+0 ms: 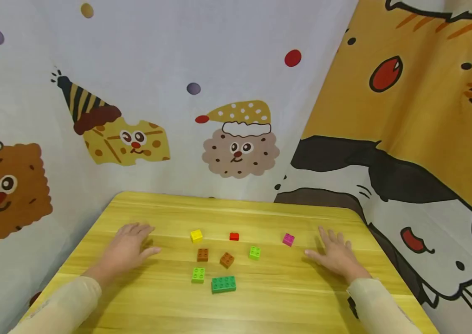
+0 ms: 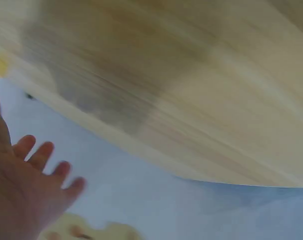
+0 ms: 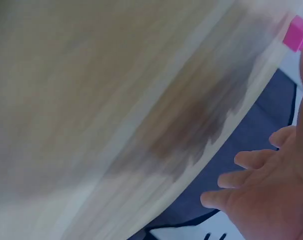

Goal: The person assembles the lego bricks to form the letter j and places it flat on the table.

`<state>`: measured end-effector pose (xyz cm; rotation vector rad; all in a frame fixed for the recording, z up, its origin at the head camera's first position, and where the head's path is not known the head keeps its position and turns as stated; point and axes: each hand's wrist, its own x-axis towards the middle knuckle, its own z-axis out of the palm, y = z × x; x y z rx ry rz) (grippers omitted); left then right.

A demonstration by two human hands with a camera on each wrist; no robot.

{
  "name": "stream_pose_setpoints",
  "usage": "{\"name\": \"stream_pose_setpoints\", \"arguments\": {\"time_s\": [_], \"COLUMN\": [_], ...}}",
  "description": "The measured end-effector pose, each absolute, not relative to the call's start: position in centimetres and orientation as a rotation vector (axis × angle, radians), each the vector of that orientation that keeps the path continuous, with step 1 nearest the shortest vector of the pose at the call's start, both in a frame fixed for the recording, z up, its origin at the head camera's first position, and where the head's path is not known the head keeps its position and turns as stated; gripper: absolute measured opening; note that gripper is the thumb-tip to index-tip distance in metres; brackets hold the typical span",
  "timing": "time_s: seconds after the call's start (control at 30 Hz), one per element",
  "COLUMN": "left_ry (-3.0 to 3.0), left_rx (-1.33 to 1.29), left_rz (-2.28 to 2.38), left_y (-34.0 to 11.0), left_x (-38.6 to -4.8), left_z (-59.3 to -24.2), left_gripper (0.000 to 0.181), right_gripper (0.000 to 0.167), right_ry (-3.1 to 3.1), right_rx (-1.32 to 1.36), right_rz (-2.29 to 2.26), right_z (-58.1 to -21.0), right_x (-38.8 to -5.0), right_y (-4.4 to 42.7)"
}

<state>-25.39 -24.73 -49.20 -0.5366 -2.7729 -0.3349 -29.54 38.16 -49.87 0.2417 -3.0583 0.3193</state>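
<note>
My left hand (image 1: 125, 250) hovers over the left side of the table, fingers spread and holding nothing; the yellow brick (image 1: 196, 236) is the nearest to it. On the right, my right hand (image 1: 336, 254) is likewise spread and bare, closest to the magenta brick (image 1: 288, 239). Between the hands lie a red brick (image 1: 234, 236), two brown bricks (image 1: 203, 254), a lime brick (image 1: 254, 252), another lime brick (image 1: 198, 275) and a longer green brick (image 1: 223, 284). All the bricks sit apart from one another. Both wrist views show loose fingers above the wood.
The wooden table (image 1: 286, 301) has rounded far corners. Behind it hangs a white curtain (image 1: 156, 55) with cartoon snacks, and to the right a cloth (image 1: 423, 153) printed with cartoon animals. Both hang close to the table's edges.
</note>
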Motion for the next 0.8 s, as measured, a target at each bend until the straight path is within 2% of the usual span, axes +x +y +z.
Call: {"name": "stream_pose_setpoints", "arguments": {"time_s": [0.13,0.2,0.43,0.6,0.8], "left_ry": [-2.671,-2.676,-2.841,-2.859,-2.839], "left_rx": [-0.655,-0.719,-1.097,-1.221,-1.246], "left_rz": [-0.364,-0.425,-0.587,-0.515,-0.477], "left_y": [-20.4,-17.9,-11.8,-10.5,-10.1], "left_x": [-23.3,-21.7,-17.4,-16.9,-17.1], "left_z": [-48.3,-47.9,-47.9,-49.0,-49.8], "left_gripper": [0.049,0.046,0.059,0.066,0.071], "right_gripper": [0.099,0.091,0.073,0.062,0.055], "right_ry": [-3.008,-2.966,-2.871,-2.889,-2.934], "right_rx": [0.321,0.361,0.478,0.568,0.57], "right_rz": [0.4,0.435,0.415,0.413,0.414], "right_z": [-49.5,-49.2,-47.9,-47.7,-48.2], "right_x": [-30.2,-30.6,-31.4,-31.5,-31.6], "right_y": [36.6,35.3,29.5,26.4,25.1]}}
